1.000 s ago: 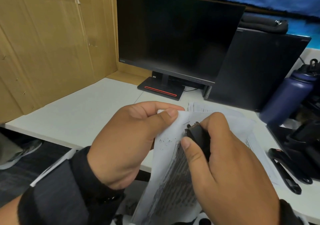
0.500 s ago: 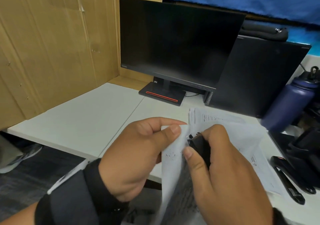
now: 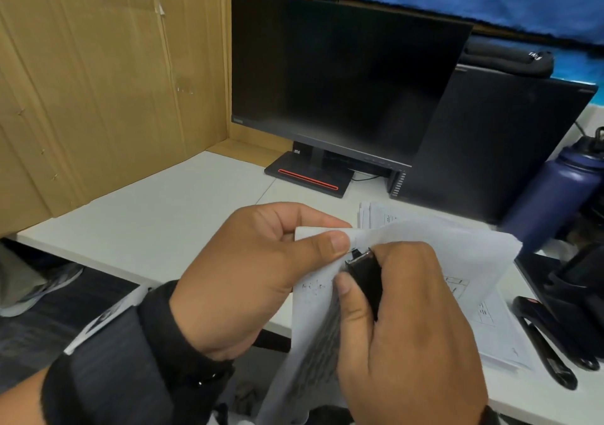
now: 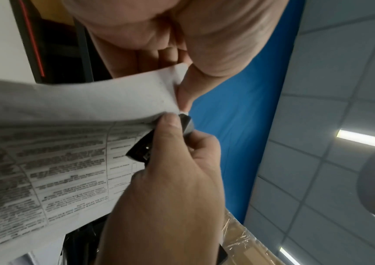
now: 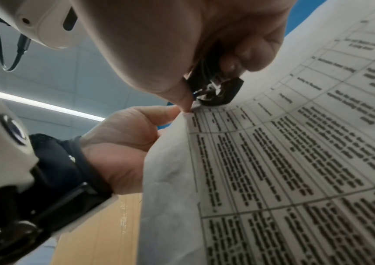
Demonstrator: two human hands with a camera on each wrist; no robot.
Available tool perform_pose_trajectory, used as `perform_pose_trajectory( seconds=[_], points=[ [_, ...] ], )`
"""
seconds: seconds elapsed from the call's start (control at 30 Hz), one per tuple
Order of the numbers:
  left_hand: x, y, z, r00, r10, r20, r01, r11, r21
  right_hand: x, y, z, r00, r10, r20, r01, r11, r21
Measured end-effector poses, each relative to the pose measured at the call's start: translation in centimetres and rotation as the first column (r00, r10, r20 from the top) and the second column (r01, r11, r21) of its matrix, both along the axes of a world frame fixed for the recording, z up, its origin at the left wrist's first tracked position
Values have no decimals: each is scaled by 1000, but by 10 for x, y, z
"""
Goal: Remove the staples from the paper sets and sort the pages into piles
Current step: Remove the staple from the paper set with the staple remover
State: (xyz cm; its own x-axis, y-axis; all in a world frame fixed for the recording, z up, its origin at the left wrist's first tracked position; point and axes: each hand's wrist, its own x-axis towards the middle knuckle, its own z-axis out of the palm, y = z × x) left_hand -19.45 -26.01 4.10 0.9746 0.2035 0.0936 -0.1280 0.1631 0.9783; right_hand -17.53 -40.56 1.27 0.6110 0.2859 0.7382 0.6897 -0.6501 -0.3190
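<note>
A stapled set of printed pages hangs in the air above the desk's front edge. My left hand pinches its top corner between thumb and forefinger. My right hand grips a black staple remover, whose metal tip sits against that same corner just beside my left thumb. From the right wrist view the staple remover bites at the edge of the printed table pages. In the left wrist view the paper set droops below the staple remover. The staple itself is hidden.
More printed sheets lie on the white desk to the right. A monitor, a black computer case, a navy bottle and black handled tools stand around. A cardboard wall closes the left.
Both hands and the paper set have stayed together at the corner; the head view has shifted slightly, and the right hand has kept the remover pressed at the corner.
</note>
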Motion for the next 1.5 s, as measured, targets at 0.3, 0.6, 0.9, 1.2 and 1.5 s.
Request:
perform_pose_trajectory(
  seconds=[0.3, 0.6, 0.9, 1.2, 1.5],
  points=[
    [2, 2, 0, 983, -129, -134, 95, 967, -236, 9, -2, -6, 998, 59, 31, -61, 996, 67],
    [-5, 3, 4, 995, -103, -12, 103, 995, 2, -1, 2, -7, 997, 66, 25, -69, 983, 168],
    [1, 3, -2, 992, -121, -27, 119, 992, -44, -3, -2, -8, 862, 349, -367, -92, 821, 564],
    [16, 8, -15, 989, -65, -131, 47, 990, -135, 24, -13, 2, 615, 580, -535, -180, 763, 621],
    [36, 39, -22, 969, 137, -207, -152, 987, -57, 100, -57, -10, 727, 182, -662, -139, 983, 118]
  ],
)
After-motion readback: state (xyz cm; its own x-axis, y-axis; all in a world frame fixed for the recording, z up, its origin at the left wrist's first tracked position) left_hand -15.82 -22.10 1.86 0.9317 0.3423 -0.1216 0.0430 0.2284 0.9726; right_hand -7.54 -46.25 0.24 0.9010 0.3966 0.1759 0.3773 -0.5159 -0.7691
